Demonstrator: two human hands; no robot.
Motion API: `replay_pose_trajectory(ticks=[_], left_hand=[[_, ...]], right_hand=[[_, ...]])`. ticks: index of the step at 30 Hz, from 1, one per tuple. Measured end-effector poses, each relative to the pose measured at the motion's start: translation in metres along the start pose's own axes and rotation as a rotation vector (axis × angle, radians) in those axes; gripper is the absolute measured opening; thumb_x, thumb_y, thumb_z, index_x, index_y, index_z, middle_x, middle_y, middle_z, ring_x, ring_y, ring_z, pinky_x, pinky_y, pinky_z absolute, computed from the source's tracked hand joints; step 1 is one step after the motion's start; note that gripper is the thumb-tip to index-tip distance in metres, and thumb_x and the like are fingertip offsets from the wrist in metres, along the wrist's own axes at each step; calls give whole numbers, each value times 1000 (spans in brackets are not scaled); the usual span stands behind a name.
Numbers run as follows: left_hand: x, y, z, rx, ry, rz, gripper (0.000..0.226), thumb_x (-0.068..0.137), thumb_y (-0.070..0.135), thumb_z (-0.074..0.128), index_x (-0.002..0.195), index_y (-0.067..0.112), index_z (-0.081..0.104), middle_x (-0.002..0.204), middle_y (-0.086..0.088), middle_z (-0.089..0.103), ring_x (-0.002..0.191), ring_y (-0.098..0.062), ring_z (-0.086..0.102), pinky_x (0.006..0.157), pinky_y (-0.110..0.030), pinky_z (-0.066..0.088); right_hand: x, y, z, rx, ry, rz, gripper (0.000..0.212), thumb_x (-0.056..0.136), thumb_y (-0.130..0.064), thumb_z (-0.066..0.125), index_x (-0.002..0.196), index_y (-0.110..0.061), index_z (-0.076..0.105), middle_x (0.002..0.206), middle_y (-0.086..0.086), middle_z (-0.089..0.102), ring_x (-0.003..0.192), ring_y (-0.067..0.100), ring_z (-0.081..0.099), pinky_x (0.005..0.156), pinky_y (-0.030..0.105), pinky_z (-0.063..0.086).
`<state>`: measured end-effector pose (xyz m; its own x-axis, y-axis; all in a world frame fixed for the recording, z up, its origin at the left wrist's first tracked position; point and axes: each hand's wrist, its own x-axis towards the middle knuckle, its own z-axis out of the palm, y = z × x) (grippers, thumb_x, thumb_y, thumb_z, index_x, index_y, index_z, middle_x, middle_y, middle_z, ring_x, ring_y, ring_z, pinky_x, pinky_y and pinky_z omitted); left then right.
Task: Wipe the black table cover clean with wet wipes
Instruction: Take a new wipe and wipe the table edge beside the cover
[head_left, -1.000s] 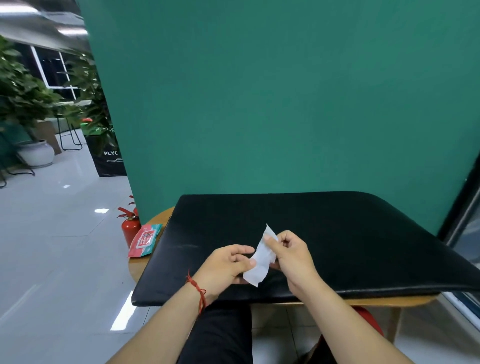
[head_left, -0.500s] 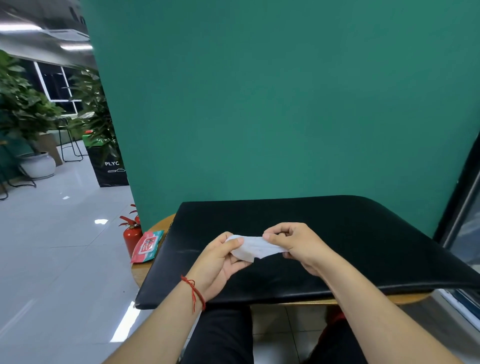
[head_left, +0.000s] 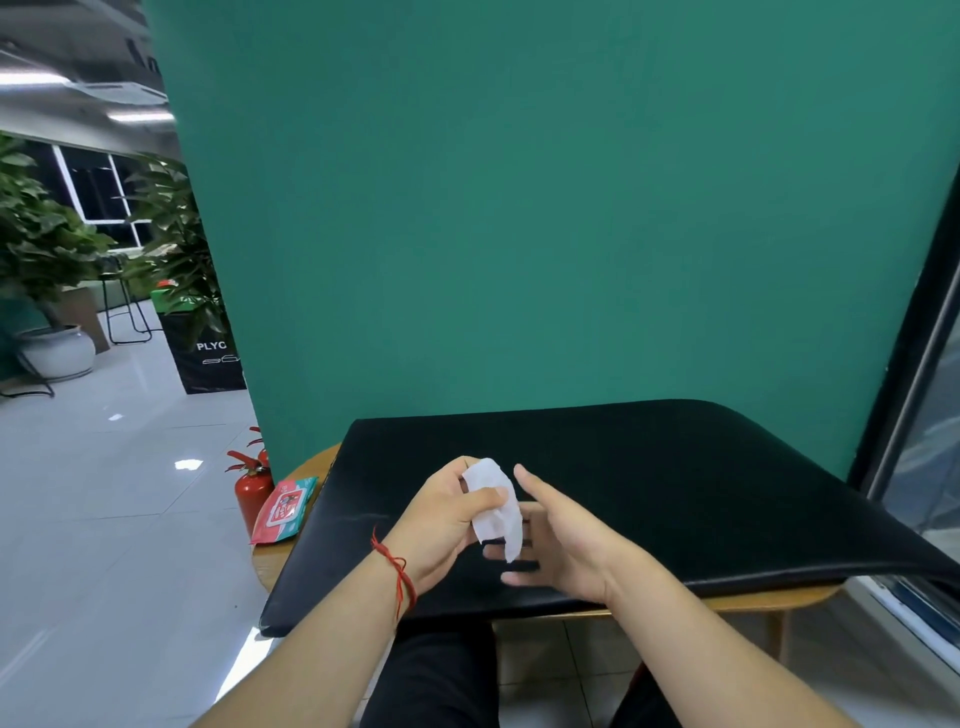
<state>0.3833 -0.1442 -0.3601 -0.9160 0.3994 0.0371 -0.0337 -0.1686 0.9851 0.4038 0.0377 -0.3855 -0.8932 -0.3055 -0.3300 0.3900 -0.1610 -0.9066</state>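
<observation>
White wipe (head_left: 493, 506): thin, soft, gathered lengthwise into a narrow hanging strip with creases along it. It sits at lower centre of the frame, over the near part of the cover.
Left hand (head_left: 447, 525): grip holding the wipe, thumb pressed across its front, fingers behind. Red string (head_left: 397, 569) at the wrist.
Right hand (head_left: 566, 540): just right of the wipe, grip wide, fingers spread and blurred, holding nothing. Whether a fingertip touches the wipe cannot be told.
Cover (head_left: 675, 493): black, matte, with faint pale marks near its left edge. It is spread over a wooden surface (head_left: 272, 566).
Wipe pack (head_left: 284, 509): red and teal, on the surface's bare left rim, beside the cover.
Extinguisher (head_left: 253, 488): red, on the floor left of the pack.
</observation>
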Motion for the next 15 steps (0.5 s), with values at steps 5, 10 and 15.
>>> replay_pose_trajectory(ticks=[5,10,15], left_hand=[[1,-7,-9,185,112,9,27,95,-2,65,120,8,64,111,-11,76,104,-29,75,92,-58,60],[1,-26,-14,157,233,-108,31,98,-2,61,126,11,57,116,-14,72,93,-23,78,75,-35,64],[-4,-63,-11,2,278,-280,19,98,-6,55,111,1,67,121,-15,67,96,-25,79,80,-40,65]], right_hand=[[-1,-7,3,260,123,-193,39,100,-32,73,129,-6,71,122,16,76,104,27,74,76,34,62],[-4,-18,6,-25,385,-423,32,96,-44,76,110,-16,71,110,11,76,105,32,74,82,45,58],[-9,-11,6,-248,466,-480,33,98,-56,69,87,-25,70,97,7,69,99,32,67,78,45,55]])
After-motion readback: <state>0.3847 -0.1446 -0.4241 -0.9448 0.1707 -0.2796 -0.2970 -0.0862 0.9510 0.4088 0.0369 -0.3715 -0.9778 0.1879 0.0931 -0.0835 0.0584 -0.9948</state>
